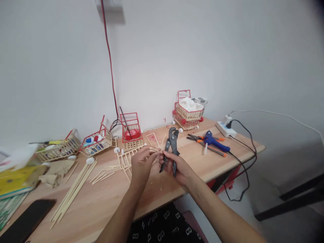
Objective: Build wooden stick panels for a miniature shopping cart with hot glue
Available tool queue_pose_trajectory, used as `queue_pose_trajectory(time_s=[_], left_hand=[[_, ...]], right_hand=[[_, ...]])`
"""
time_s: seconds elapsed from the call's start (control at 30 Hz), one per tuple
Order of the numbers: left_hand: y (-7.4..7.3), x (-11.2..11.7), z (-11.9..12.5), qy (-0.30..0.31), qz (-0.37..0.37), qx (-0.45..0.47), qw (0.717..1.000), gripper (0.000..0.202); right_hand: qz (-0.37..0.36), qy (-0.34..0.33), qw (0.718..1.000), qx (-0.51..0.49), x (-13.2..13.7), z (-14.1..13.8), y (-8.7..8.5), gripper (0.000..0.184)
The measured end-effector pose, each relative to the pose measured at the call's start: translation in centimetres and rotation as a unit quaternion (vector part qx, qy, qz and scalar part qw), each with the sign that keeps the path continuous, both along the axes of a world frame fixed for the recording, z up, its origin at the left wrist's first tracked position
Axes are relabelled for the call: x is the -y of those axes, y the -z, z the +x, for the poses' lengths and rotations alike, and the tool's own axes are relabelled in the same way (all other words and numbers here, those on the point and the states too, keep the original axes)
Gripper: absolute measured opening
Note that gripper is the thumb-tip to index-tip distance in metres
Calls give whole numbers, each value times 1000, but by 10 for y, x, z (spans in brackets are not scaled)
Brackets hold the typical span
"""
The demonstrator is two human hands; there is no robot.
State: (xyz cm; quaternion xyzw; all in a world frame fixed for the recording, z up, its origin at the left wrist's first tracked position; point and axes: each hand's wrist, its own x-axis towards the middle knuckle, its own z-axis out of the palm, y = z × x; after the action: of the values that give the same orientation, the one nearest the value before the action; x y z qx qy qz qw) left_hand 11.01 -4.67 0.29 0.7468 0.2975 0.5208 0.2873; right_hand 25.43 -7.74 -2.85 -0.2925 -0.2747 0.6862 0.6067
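In front of me, over the table, my left hand [140,162] pinches a thin wooden stick [154,149]. My right hand [180,166] is wrapped round the handles of a pair of grey-black hand shears [173,141], whose head points up and away from me. The two hands nearly meet at the fingertips, and the right thumb and finger also seem to be at the stick's end. Just behind the left hand lies a glued lattice of wooden sticks [124,158], partly covered by it. Short cut sticks [103,173] are scattered to its left.
Long sticks [73,192] and a black phone [27,219] lie left. Several small stick-built carts line the wall, including one with white stuffing [189,104] and one with a red container [131,135]. A blue glue gun [216,142], orange-handled pliers [212,148] and power strip [226,129] lie right.
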Motion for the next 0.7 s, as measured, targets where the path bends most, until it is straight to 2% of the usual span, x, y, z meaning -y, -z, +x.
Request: queue_pose_trajectory(time_s=[0.13,0.27,0.37,0.53,0.7], left_hand=[[-2,-2,-11,-60,-89,45,993,18],[-3,0,-20,-84,-111,54,989,21],[-5,0,-24,-52,-108,12,993,20],[-11,-6,-29,-6,-94,-72,993,25],[-16,-9,-34,32,-119,-133,984,25]], right_hand=[[-48,-17,996,-74,17,-2,-11,21],[-57,-63,993,-87,29,-7,-16,23],[-60,-90,990,-90,32,-11,-14,23],[-89,-94,988,-81,32,-11,-12,21],[-116,-108,985,-69,35,-11,-14,21]])
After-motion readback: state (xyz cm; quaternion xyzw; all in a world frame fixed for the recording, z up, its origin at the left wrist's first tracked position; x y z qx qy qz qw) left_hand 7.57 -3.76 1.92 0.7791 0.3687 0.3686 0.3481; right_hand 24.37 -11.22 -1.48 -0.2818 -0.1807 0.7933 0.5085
